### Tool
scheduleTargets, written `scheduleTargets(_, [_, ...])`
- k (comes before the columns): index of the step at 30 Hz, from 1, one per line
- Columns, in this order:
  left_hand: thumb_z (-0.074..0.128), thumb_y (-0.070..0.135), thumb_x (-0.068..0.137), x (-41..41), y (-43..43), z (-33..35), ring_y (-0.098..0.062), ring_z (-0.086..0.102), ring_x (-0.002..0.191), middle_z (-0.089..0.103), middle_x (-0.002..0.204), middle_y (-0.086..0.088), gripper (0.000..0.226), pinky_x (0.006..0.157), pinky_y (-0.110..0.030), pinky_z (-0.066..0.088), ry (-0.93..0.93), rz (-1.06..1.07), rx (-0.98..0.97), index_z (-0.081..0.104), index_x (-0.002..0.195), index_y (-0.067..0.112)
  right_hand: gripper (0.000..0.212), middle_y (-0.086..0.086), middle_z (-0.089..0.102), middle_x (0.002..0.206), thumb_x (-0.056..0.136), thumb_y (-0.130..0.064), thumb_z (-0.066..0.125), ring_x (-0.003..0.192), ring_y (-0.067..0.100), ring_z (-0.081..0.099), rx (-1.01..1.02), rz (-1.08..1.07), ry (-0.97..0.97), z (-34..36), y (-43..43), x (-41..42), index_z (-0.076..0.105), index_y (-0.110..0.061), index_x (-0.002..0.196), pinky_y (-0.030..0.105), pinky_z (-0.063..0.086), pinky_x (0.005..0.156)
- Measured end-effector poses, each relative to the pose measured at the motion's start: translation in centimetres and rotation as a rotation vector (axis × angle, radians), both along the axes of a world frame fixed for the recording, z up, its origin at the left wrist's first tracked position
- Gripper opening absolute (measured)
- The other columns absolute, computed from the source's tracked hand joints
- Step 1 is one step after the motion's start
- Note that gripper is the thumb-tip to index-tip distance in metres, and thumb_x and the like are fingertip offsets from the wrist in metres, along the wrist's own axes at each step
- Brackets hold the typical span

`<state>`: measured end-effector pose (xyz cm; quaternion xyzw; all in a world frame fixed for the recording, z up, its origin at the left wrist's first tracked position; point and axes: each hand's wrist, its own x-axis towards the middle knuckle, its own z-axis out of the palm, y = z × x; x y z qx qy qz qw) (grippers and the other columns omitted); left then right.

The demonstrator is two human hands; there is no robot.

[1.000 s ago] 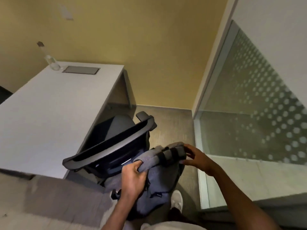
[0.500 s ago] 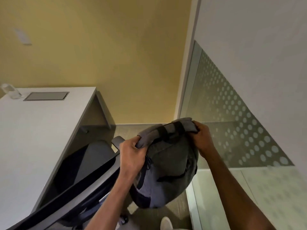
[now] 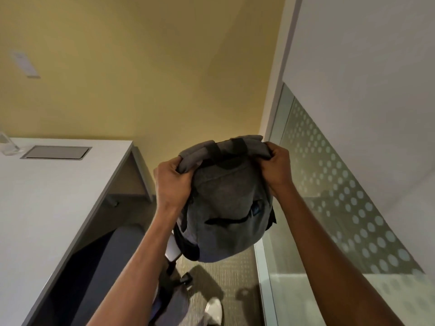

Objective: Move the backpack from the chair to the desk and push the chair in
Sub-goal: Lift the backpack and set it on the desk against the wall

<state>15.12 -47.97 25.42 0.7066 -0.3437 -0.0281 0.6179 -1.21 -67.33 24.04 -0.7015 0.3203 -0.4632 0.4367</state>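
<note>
The grey backpack (image 3: 226, 208) hangs in the air in front of me, well above the floor and to the right of the desk. My left hand (image 3: 173, 184) is clenched on the left end of its rolled top, and my right hand (image 3: 276, 165) grips the right end. The white desk (image 3: 47, 196) fills the left side, its edge running diagonally. The dark chair seat (image 3: 103, 260) shows below the desk edge, partly hidden by my left forearm.
A clear bottle (image 3: 7, 144) and a grey cable hatch (image 3: 55, 152) sit at the desk's far end. A yellow wall stands behind. A frosted dotted glass partition (image 3: 329, 196) runs close on the right. My white shoe (image 3: 213, 311) is on the carpet below.
Both hands have lifted the backpack up off the chair's back, from low by the chair to chest height. My view has tilted upward, so the chair has dropped toward the bottom of the frame.
</note>
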Motion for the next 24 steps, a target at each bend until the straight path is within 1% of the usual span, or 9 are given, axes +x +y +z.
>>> scheduleTargets(3, [0.081,0.036,0.088,4.1,-2.3,0.4,-0.001,0.076,0.081,0.081,0.088,0.008,0.023,0.067,-0.024,0.062,-0.036,0.02,0.009,0.083,0.105,0.02,0.013,-0.001,0.075,0.086,0.09,-0.004,0.073,0.082,0.019,0.071,0.025,0.012,-0.017,0.2,-2.4,4.3,0.077,-0.015,0.096,0.038,0.063,0.076])
scheduleTargets(8, [0.081,0.026,0.089,11.5,-5.4,0.5,0.017,0.069,0.082,0.077,0.089,0.016,0.019,0.069,-0.013,0.057,-0.11,0.072,0.015,0.083,0.106,0.019,0.016,0.002,0.073,0.078,0.089,-0.002,0.071,0.072,0.016,0.066,0.052,0.07,-0.042,-0.6,-6.3,13.1,0.075,-0.017,0.083,0.037,0.059,0.069])
scheduleTargets(10, [0.081,0.022,0.089,14.7,-6.7,0.7,0.022,0.065,0.08,0.076,0.091,0.015,0.019,0.066,-0.004,0.05,-0.151,0.096,0.04,0.082,0.107,0.016,0.023,-0.003,0.07,0.07,0.087,0.0,0.07,0.065,0.008,0.06,0.059,0.105,-0.04,-0.6,-8.0,16.8,0.073,-0.02,0.076,0.031,0.054,0.062])
scheduleTargets(11, [0.08,0.022,0.09,19.6,-8.7,0.8,0.023,0.064,0.078,0.075,0.089,0.016,0.019,0.064,-0.001,0.047,-0.14,0.161,0.062,0.082,0.107,0.015,0.03,-0.009,0.068,0.066,0.085,0.003,0.07,0.061,0.002,0.058,0.056,0.157,-0.021,-0.1,-10.5,22.3,0.071,-0.023,0.072,0.025,0.05,0.06])
scheduleTargets(13, [0.08,0.023,0.09,24.7,-10.6,0.7,0.014,0.067,0.075,0.074,0.085,0.014,0.018,0.062,-0.003,0.045,-0.131,0.242,0.131,0.082,0.106,0.014,0.039,-0.015,0.066,0.061,0.083,0.01,0.067,0.056,-0.004,0.054,0.075,0.229,0.035,0.2,-12.8,27.7,0.069,-0.027,0.07,0.018,0.045,0.057])
scheduleTargets(16, [0.078,0.026,0.091,26.1,-9.9,-0.1,-0.006,0.071,0.082,0.079,0.094,0.002,0.02,0.069,-0.023,0.057,-0.156,0.193,0.218,0.081,0.109,0.017,0.029,-0.01,0.066,0.064,0.08,0.013,0.063,0.057,0.0,0.053,0.118,0.222,0.057,-1.3,-12.6,28.6,0.072,-0.014,0.074,0.027,0.045,0.058])
scheduleTargets(19, [0.078,0.022,0.092,28.3,-10.4,-0.8,0.005,0.064,0.08,0.076,0.097,0.008,0.021,0.069,-0.009,0.05,-0.174,0.212,0.265,0.081,0.111,0.017,0.028,0.007,0.07,0.07,0.078,0.015,0.06,0.062,0.006,0.055,0.17,0.247,0.051,-2.5,-13.3,31.4,0.073,-0.009,0.078,0.03,0.046,0.059])
scheduleTargets(20, [0.077,0.02,0.092,29.9,-10.9,-0.7,0.004,0.064,0.079,0.077,0.097,0.006,0.02,0.067,-0.008,0.047,-0.169,0.248,0.28,0.081,0.111,0.016,0.028,0.013,0.071,0.073,0.077,0.017,0.059,0.065,0.009,0.056,0.179,0.271,0.047,-2.5,-13.9,33.5,0.073,-0.008,0.078,0.031,0.046,0.06])
scheduleTargets(24, [0.076,0.013,0.091,35.6,-11.5,0.6,-0.02,0.066,0.072,0.08,0.088,-0.01,0.013,0.062,-0.027,0.048,-0.207,0.358,0.382,0.082,0.103,0.009,0.029,0.012,0.068,0.071,0.076,0.019,0.054,0.068,0.012,0.054,0.204,0.365,0.029,-1.6,-15.2,41.1,0.071,-0.003,0.08,0.028,0.044,0.06])
